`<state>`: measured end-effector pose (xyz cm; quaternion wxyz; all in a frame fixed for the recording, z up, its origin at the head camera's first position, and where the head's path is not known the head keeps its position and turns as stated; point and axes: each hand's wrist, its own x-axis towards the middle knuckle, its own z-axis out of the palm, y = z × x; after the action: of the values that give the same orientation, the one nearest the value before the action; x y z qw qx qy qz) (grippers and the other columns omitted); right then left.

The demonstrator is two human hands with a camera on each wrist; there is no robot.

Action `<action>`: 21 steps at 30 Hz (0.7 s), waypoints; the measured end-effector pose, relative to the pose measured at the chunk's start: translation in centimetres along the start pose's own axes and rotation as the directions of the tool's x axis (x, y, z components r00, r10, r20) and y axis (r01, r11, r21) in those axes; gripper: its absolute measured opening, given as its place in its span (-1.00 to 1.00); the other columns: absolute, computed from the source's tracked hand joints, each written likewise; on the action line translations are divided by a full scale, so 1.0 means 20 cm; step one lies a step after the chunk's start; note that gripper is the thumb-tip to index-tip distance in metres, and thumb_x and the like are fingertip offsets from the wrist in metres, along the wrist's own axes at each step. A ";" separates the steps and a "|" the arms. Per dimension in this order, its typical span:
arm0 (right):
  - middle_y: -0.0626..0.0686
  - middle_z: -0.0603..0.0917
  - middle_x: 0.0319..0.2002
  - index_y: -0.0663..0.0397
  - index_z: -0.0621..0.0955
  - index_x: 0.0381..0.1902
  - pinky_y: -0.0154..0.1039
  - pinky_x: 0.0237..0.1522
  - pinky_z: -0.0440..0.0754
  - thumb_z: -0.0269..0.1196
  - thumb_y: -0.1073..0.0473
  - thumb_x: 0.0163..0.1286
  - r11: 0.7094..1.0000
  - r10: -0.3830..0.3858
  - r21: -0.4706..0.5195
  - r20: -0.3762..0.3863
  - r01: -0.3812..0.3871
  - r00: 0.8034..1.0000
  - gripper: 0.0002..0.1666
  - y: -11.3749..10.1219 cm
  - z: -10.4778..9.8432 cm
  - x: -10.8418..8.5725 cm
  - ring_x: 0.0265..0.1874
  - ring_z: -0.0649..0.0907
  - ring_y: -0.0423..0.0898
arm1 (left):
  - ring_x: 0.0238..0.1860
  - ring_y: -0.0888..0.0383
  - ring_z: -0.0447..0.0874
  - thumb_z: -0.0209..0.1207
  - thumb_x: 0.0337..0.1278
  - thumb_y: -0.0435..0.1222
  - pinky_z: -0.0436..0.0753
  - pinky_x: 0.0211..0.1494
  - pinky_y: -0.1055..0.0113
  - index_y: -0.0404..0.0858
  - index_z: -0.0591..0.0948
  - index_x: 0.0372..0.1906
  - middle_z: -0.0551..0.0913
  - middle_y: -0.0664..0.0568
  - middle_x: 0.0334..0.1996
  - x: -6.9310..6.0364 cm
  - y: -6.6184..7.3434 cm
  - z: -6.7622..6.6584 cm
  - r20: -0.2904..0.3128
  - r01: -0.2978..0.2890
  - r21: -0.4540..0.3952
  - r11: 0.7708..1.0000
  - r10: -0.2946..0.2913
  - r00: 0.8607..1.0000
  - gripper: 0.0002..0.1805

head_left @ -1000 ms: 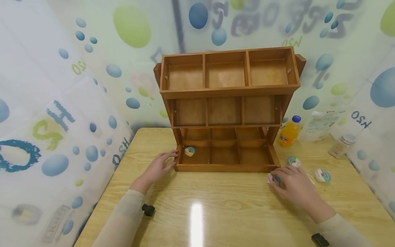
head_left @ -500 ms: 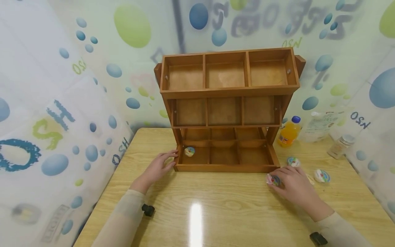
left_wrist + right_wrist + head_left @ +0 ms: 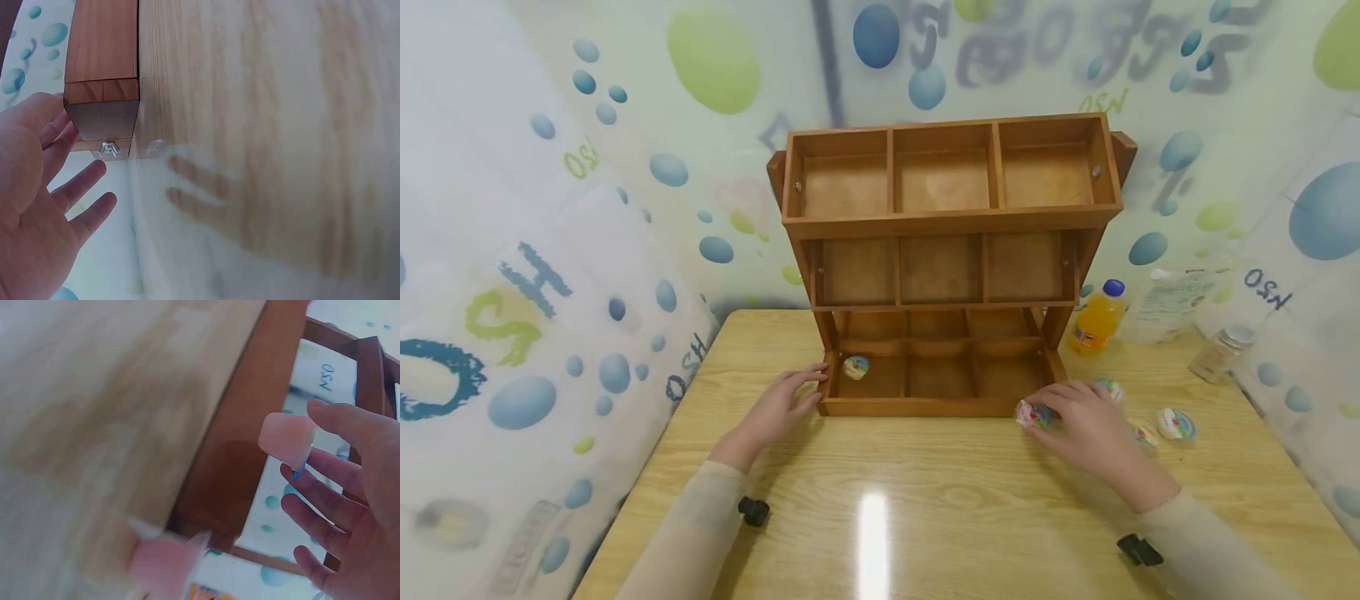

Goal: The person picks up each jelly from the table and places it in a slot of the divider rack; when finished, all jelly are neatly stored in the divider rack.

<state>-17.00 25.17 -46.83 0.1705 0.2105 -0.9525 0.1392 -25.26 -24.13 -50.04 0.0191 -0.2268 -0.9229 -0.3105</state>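
My right hand (image 3: 1086, 429) pinches a small jelly cup (image 3: 1033, 415) by the thumb and fingers, just in front of the bottom tray's right end. In the right wrist view the jelly cup (image 3: 286, 439) shows a pink body, tipped sideways. A brown wooden rack (image 3: 951, 223) of tiered trays, each split into three, stands before me. My left hand (image 3: 775, 410) touches the rack's lower left side with fairly straight fingers. Another jelly cup (image 3: 855, 367) lies in the bottom tray's left compartment.
Right of the rack, on the table, lie more jelly cups (image 3: 1176, 423), one partly behind my right hand. Behind them stand an orange drink bottle (image 3: 1096, 323), a clear bag (image 3: 1172, 308) and a lidded jar (image 3: 1221, 353). Patterned sheets wall the table in.
My right hand has moved left with the jelly cup, from beside the rack's right corner to the front of the bottom tray. The left hand keeps its place on the rack.
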 end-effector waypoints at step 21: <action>0.00 0.80 0.01 -0.10 0.78 0.01 0.33 0.33 0.37 0.56 -0.13 0.18 0.992 -0.061 0.112 0.034 0.057 0.998 -0.52 -0.26 0.09 0.35 0.09 0.66 0.09 | 0.40 -0.26 0.43 0.19 0.50 -0.29 0.42 0.45 -0.28 -0.26 0.58 0.33 0.45 -0.06 0.50 0.00 -0.01 0.00 -0.026 -0.025 0.003 1.000 0.025 0.999 -0.60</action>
<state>-21.08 17.51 -44.80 0.1447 0.2505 -0.9396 0.1830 -25.30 -24.28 -50.23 0.0354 -0.2344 -0.9200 -0.3120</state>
